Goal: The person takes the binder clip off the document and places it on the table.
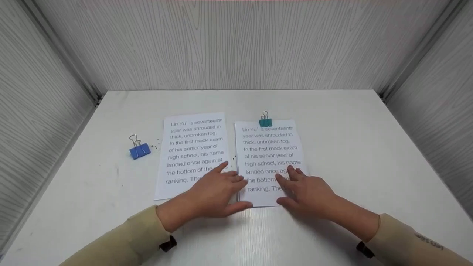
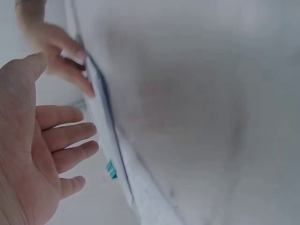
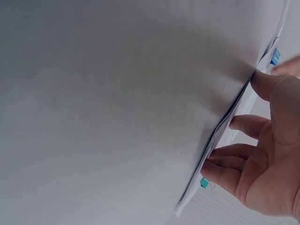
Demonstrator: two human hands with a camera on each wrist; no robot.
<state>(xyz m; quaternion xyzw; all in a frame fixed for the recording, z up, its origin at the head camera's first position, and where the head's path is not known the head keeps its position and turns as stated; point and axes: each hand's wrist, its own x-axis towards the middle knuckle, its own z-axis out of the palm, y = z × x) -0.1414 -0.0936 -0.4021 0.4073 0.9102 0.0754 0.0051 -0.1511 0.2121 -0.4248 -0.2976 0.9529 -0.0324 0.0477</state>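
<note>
A stack of printed paper (image 1: 264, 149) lies right of centre, with a teal binder clip (image 1: 265, 122) on its top edge. My left hand (image 1: 216, 192) reaches across the gap at this stack's left edge, fingers extended and slightly spread. In the left wrist view its palm and fingers hold nothing. My right hand (image 1: 308, 194) rests at the stack's lower right, its fingertips (image 3: 214, 169) touching the paper near the right edge. Further left lies a second printed stack (image 1: 196, 147) with no clip on it, partly covered by my left hand.
A blue binder clip (image 1: 140, 151) sits on the white table (image 1: 85, 177), left of the unclipped stack. Small dark specks are scattered beside it. Grey wood-patterned panels (image 1: 236, 44) stand along the back and both sides.
</note>
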